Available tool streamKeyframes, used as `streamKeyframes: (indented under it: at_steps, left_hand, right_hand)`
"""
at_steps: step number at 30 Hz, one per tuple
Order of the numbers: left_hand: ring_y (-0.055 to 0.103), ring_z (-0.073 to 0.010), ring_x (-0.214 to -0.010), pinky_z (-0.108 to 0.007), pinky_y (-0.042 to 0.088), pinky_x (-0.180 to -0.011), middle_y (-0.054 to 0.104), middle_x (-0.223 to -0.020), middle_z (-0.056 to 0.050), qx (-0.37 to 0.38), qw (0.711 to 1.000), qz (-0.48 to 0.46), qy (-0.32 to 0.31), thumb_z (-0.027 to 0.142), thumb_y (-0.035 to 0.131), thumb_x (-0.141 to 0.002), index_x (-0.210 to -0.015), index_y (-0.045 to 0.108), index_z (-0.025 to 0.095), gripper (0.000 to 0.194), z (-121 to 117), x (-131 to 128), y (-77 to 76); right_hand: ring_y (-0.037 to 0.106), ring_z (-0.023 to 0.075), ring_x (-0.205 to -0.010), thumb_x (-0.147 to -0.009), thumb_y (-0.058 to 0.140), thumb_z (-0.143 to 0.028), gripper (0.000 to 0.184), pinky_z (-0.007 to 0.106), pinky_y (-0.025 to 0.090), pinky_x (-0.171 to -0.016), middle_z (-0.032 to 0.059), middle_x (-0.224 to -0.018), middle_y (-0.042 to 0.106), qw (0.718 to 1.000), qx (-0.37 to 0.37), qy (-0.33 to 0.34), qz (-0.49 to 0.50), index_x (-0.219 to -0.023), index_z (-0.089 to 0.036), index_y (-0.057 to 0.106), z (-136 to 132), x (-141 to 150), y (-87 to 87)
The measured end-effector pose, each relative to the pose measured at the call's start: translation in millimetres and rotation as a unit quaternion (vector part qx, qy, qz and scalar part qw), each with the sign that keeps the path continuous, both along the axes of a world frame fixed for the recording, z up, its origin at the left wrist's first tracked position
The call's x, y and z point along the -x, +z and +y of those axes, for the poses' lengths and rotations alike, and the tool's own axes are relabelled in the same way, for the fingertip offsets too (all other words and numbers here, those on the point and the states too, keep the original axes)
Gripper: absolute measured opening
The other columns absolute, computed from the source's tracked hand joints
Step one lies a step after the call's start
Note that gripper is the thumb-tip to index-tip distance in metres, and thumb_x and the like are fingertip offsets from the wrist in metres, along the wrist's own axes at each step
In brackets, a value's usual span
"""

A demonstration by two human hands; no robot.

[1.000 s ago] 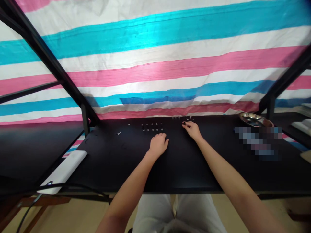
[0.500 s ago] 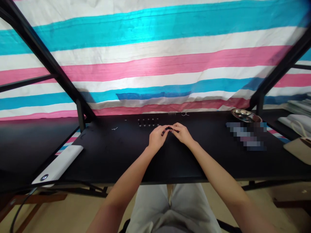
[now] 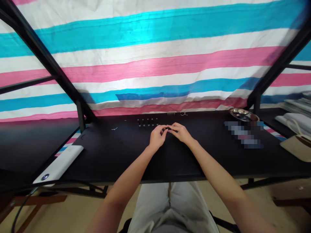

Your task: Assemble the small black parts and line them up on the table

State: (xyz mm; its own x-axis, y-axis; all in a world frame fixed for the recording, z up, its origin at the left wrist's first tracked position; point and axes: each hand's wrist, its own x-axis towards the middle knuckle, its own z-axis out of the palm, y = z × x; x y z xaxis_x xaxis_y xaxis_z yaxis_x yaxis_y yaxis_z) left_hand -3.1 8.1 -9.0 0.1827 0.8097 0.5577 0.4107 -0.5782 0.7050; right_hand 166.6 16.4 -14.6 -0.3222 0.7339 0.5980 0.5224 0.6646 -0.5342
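My left hand (image 3: 157, 136) and my right hand (image 3: 180, 132) meet fingertip to fingertip above the middle of the black table (image 3: 116, 158). Pinched between them is a small dark piece (image 3: 168, 128), mostly covered by the fingers; its kind cannot be made out. Just beyond my left hand stand several small black cylindrical parts (image 3: 148, 123) with pale ends, set out in rows. Farther back, near the table's rear edge, lies a row of small metallic pieces (image 3: 171, 114). A thin white curled strand (image 3: 184, 114) is beside them.
At the left edge lies a white power bank (image 3: 59, 163) with a cable. A shiny metal dish (image 3: 243, 114) sits at the back right, with a blurred-out item (image 3: 244, 134) before it. A white scrap (image 3: 114, 128) lies left of centre. Striped sheeting (image 3: 155, 64) hangs behind.
Both hands stay together at nearly the same spot. The fingers have shifted slightly around the small dark piece, and the view has turned a little to the right.
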Motion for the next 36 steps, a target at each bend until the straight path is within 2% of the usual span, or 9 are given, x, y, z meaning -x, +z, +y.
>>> streamKeyframes:
  at_steps: [5, 9, 12, 19, 24, 29, 32, 36]
  left_hand:
    - [0.054, -0.008, -0.059, -0.019, 0.044, -0.052, 0.06, -0.078, -0.003, 0.112, 0.981, -0.156, 0.021, 0.025, 0.055, -0.076, -0.092, 0.06, 0.015, 0.019, 8.6, 1.5, 2.6]
    - [0.055, -0.0084, -0.059, -0.017, 0.04, -0.045, 0.06, -0.08, -0.004, 0.153, 0.966, -0.207, -0.005, 0.026, 0.056, -0.074, -0.093, 0.059, 0.015, 0.022, 11.3, 3.6, 4.7]
    - [0.056, -0.0088, -0.06, -0.016, 0.039, -0.043, 0.061, -0.082, -0.005, 0.16, 0.965, -0.206, -0.021, 0.027, 0.057, -0.074, -0.094, 0.059, 0.015, 0.024, 9.6, 3.3, 5.2]
    - [0.053, -0.0076, -0.057, -0.02, 0.044, -0.052, 0.061, -0.077, -0.003, 0.145, 0.976, -0.164, -0.017, 0.031, 0.06, -0.072, -0.09, 0.063, 0.015, 0.025, 5.3, 2.0, 7.2]
    - [0.052, -0.0079, -0.056, -0.021, 0.044, -0.055, 0.061, -0.072, -0.002, 0.145, 0.979, -0.137, -0.034, 0.032, 0.062, -0.07, -0.087, 0.064, 0.014, 0.025, 6.9, 1.3, 2.9]
    - [0.052, -0.0084, -0.056, -0.022, 0.043, -0.054, 0.061, -0.069, -0.002, 0.144, 0.98, -0.128, -0.051, 0.034, 0.063, -0.07, -0.084, 0.064, 0.013, 0.025, 4.3, -1.0, -1.7]
    - [0.052, -0.0086, -0.056, -0.021, 0.044, -0.054, 0.061, -0.069, -0.002, 0.141, 0.981, -0.124, -0.055, 0.035, 0.063, -0.07, -0.082, 0.064, 0.014, 0.024, 2.7, -2.1, -2.8]
    - [0.052, -0.0084, -0.054, -0.021, 0.044, -0.053, 0.06, -0.067, -0.001, 0.138, 0.982, -0.127, -0.036, 0.033, 0.061, -0.071, -0.082, 0.063, 0.014, 0.022, 2.9, -1.8, -2.2]
  right_hand:
    - [0.052, 0.0114, -0.062, -0.083, 0.052, -0.036, 0.037, 0.025, 0.045, -0.065, 0.0026, -0.075, 0.059, 0.999, 0.008, -0.046, 0.008, -0.116, -0.022, 0.06, 2.2, -6.0, 0.0]
    - [0.056, 0.0131, -0.066, -0.084, 0.05, -0.038, 0.039, 0.027, 0.046, -0.07, 0.0048, -0.083, 0.065, 0.997, 0.028, -0.063, 0.017, -0.118, -0.021, 0.058, 1.6, -7.8, -0.3]
    - [0.058, 0.0142, -0.07, -0.085, 0.049, -0.037, 0.039, 0.028, 0.046, -0.072, 0.0058, -0.088, 0.066, 0.998, 0.034, -0.055, 0.013, -0.119, -0.021, 0.057, 0.2, -6.8, 0.3]
    - [0.055, 0.0146, -0.067, -0.086, 0.046, -0.031, 0.035, 0.027, 0.045, -0.068, 0.0046, -0.075, 0.059, 0.996, 0.02, -0.077, -0.041, -0.117, -0.02, 0.059, 1.4, -7.2, -0.6]
    - [0.052, 0.0139, -0.068, -0.085, 0.041, -0.017, 0.039, 0.029, 0.045, -0.07, 0.0047, -0.078, 0.054, 0.998, 0.002, -0.059, 0.002, -0.123, -0.017, 0.051, 1.8, -1.0, 0.5]
    - [0.048, 0.0112, -0.063, -0.078, 0.042, -0.01, 0.05, 0.028, 0.046, -0.066, 0.0034, -0.084, 0.05, 0.999, 0.03, -0.017, 0.028, -0.128, -0.019, 0.043, -3.1, 10.4, 2.4]
    - [0.05, 0.0123, -0.07, -0.077, 0.042, -0.009, 0.052, 0.03, 0.047, -0.069, 0.0048, -0.091, 0.051, 0.999, 0.039, -0.004, 0.025, -0.128, -0.021, 0.04, -5.9, 14.6, 1.4]
    - [0.054, 0.0166, -0.084, -0.08, 0.045, -0.015, 0.039, 0.032, 0.046, -0.072, 0.0082, -0.099, 0.053, 0.999, 0.024, -0.023, 0.03, -0.119, -0.019, 0.045, -7.3, 16.2, 1.0]
